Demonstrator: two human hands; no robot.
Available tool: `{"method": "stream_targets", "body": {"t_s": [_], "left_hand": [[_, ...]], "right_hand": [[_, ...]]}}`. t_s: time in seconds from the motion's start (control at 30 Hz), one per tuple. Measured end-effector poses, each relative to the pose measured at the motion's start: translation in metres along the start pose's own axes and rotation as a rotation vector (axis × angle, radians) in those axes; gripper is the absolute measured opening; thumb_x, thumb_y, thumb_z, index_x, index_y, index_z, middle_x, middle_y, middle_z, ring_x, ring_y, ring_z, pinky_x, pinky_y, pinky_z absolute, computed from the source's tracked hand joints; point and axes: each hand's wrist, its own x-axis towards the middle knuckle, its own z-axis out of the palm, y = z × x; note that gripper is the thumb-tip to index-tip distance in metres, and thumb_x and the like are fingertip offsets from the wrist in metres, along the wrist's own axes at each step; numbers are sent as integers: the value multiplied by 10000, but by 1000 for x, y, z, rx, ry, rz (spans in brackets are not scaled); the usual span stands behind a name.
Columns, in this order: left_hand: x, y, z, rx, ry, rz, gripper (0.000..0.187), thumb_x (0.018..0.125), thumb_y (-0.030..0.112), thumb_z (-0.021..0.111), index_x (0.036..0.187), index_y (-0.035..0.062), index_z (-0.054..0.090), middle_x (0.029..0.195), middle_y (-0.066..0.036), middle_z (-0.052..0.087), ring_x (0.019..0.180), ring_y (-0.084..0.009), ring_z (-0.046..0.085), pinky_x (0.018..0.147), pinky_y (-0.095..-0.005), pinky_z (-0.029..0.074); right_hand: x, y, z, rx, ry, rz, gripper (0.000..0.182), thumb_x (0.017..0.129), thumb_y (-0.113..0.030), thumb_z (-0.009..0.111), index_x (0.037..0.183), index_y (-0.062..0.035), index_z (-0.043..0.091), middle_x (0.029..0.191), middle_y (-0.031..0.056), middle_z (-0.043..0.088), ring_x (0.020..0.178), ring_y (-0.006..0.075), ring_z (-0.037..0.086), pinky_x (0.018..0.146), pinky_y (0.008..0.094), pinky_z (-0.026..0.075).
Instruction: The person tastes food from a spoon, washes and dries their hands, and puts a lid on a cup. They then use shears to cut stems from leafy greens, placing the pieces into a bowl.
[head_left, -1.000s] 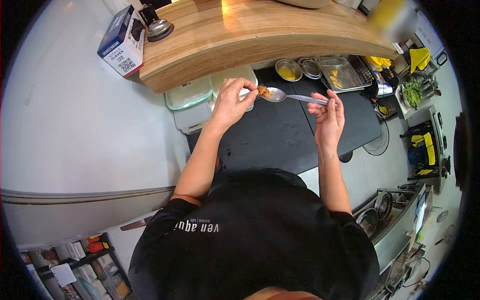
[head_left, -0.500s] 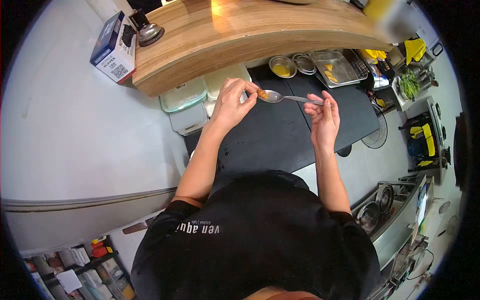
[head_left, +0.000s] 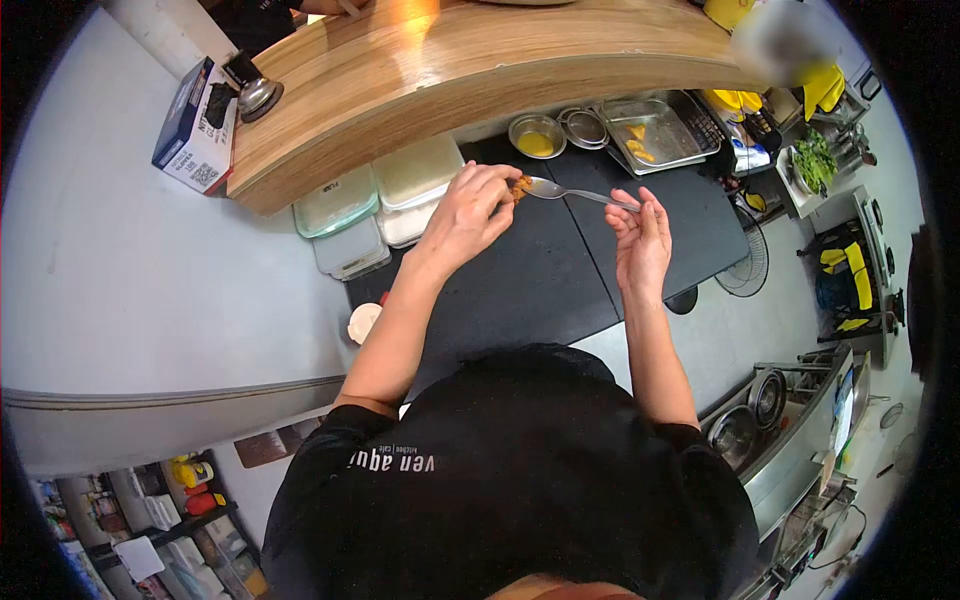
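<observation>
Dark table (head_left: pixel 520 285) beneath your forearms, a seam running across it; wooden counter (head_left: pixel 480 82) raised along the far side, with a glove box (head_left: pixel 193 150) and a desk bell (head_left: pixel 260 97) at its left end. Your right hand (head_left: pixel 642 235) grips a metal spoon (head_left: pixel 570 193) by the end of its handle, thumb against fingers, palm turned partly up; the spoon lies across the gap between your hands, over the table, its bowl pointing left. Your left hand (head_left: pixel 468 212) has its fingertips pinched on a small brown food piece (head_left: pixel 521 187); that piece sits right at the tip of the spoon's bowl, and you cannot tell from this angle how much of it rests on the metal.

Far left of the table, plastic tubs (head_left: pixel 336 206), one with a pale green rim, close by your left wrist; beside your left forearm, a round cream-coloured thing (head_left: pixel 364 322), partly covered by the arm. Beyond the spoon, a metal bowl (head_left: pixel 515 130) holding something yellow; just right of it, a round strainer (head_left: pixel 583 128); then a metal tray (head_left: pixel 678 125) with a few orange-yellow pieces (head_left: pixel 638 146) toward its left side; farther right, leafy greens (head_left: pixel 815 163), well apart from your hands.
</observation>
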Motion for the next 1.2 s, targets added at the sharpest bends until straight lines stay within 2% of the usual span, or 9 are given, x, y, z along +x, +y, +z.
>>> {"method": "stream_targets", "body": {"t_s": [0.07,0.27,0.57,0.77,0.83,0.97,1.03,1.17,1.2], "left_hand": [[10,10,10,122,-32,75,130,764,42,642,783,41,514,1134,-63,617,1087,-283,544,1007,-521,354],[38,31,37,224,-158,66,87,741,87,645,743,91,558,1230,-34,583,1300,-275,393,1084,-645,94],[62,47,48,265,-313,17,105,713,90,667,673,89,570,1418,-76,428,1410,-302,189,1077,-667,48],[61,47,51,144,-174,-62,121,709,97,709,697,107,589,1491,-75,316,1425,-340,101,1085,-646,46],[62,49,50,126,-140,-103,112,710,87,718,722,107,609,1456,-88,369,1420,-343,131,1103,-604,71],[63,49,48,-280,145,-143,85,767,96,717,832,116,667,1316,-81,483,1378,-341,237,1121,-476,179],[71,73,41,-855,325,-127,102,757,79,733,825,108,663,1305,-92,487,1383,-330,228,1118,-486,189],[91,154,17,-1198,376,135,116,754,96,748,818,116,654,1344,-179,414,1369,-327,253,1107,-506,207],[93,176,14,-1298,368,277,123,749,161,762,803,133,656,1326,-200,410,1297,-343,332,1096,-513,212]], "right_hand": [[11,-9,-10,-1,-24,-7,297,1002,-211,395,1194,15,400,1066,261,585,837,264,651,735,323,557],[42,-32,-37,3,-53,19,291,1002,-209,397,1196,8,408,1053,253,594,820,270,651,735,330,556],[85,-48,-63,20,-122,-6,291,1002,-192,399,1199,18,438,1082,278,589,862,270,653,757,325,558],[107,-48,-71,23,-158,18,284,1009,-177,360,1213,20,386,1074,276,581,839,274,649,727,330,565],[109,-51,-69,2,-163,29,282,1009,-176,359,1208,20,394,1073,279,582,841,270,651,727,327,567],[121,-50,-76,9,-188,8,283,1007,-178,369,1205,22,403,1079,281,581,841,273,652,728,329,568],[125,-49,-81,7,-168,-10,284,1007,-175,370,1208,23,403,1083,282,580,841,276,652,724,329,568],[127,-51,-81,-15,-143,23,295,1004,-170,378,1227,22,401,1092,279,580,865,280,648,743,332,562],[127,-50,-81,-13,-149,25,303,1004,-174,385,1232,23,399,1092,273,581,879,281,645,753,335,558]]}}
